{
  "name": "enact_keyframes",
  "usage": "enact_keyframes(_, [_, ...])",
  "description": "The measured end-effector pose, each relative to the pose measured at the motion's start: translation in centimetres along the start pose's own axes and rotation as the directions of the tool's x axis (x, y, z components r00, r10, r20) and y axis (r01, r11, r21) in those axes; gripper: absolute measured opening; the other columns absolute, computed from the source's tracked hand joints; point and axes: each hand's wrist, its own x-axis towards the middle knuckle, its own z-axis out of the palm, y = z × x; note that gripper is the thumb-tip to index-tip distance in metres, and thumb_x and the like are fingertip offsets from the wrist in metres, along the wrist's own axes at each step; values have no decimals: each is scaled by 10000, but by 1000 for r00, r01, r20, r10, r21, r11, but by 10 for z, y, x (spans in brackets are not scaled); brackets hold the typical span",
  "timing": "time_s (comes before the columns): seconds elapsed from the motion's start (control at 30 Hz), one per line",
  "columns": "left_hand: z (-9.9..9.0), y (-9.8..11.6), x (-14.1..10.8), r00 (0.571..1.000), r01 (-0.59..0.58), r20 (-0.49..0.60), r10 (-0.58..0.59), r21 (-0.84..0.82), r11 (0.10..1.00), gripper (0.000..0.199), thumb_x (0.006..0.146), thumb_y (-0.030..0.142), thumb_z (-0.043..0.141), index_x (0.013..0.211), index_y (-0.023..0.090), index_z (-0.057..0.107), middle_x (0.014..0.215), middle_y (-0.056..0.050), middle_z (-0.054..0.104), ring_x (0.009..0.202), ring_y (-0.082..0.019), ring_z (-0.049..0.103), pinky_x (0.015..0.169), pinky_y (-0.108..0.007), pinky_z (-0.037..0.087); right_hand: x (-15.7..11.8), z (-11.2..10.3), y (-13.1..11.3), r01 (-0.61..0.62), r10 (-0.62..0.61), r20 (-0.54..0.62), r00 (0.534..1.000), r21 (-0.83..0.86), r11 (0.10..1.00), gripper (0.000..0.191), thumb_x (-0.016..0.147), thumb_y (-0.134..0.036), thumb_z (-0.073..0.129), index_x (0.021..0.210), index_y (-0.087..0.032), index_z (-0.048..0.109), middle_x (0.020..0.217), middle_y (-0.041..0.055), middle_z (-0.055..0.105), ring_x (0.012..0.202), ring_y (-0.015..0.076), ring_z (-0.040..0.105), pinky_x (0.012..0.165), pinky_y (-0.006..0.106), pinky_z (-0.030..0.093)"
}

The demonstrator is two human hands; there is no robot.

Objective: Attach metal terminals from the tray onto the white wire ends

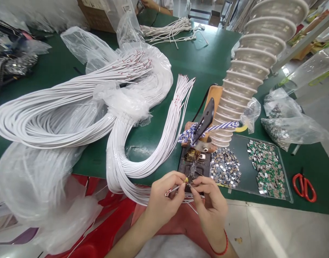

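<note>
My left hand [167, 195] is closed in a pinch on a white cable [175, 189], with a red-and-white piece showing beside the fingers and a small yellow bit at the fingertips. Close beside it, my right hand [209, 199] pinches something too small to make out. Both hands are at the front of a dark soldering stand [194, 166], where a blue-and-white cord [190, 134] is tied round a black lever [206, 116]. To the right lie a pile of small metal connectors [225, 167] and a pile of connectors with green boards [269, 168].
A large bundle of white cables [54, 111] in plastic wrap covers the left of the green table [207, 53]. A ribbed exhaust hose [250, 68] rises behind the stand. Red-handled scissors [304, 188] and bagged parts [282, 122] lie at the right. Another person's arm [156, 6] shows at the back.
</note>
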Motion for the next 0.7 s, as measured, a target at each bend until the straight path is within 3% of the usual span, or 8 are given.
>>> enact_keyframes(0.13, [1, -2, 0, 1000, 18, 7, -18, 0, 1000, 226, 866, 52, 576, 690, 188, 619, 811, -29, 748, 691, -121, 699, 595, -165, 502, -3, -1, 1, -22, 22, -1, 1000, -4, 1000, 164, 933, -94, 669, 905, -255, 680, 977, 35, 726, 941, 185, 717, 751, 251, 595])
enact_keyframes(0.37, [2, -3, -2, 998, 60, 14, -60, -28, 998, 224, 855, 66, 576, 673, 190, 615, 807, -33, 748, 710, -135, 703, 640, -184, 527, -5, -4, 1, 44, -45, -5, 999, -60, 997, 169, 926, -86, 676, 918, -253, 699, 996, 32, 749, 935, 171, 735, 828, 262, 608])
enact_keyframes(0.7, [-6, 0, 3, 978, 158, 146, -146, -76, 984, 230, 848, 105, 558, 636, 187, 591, 770, -30, 722, 676, -138, 669, 634, -199, 503, 3, -7, 0, 57, -56, 30, 998, -34, 998, 185, 905, -62, 684, 889, -243, 715, 988, 22, 774, 937, 142, 755, 863, 220, 617])
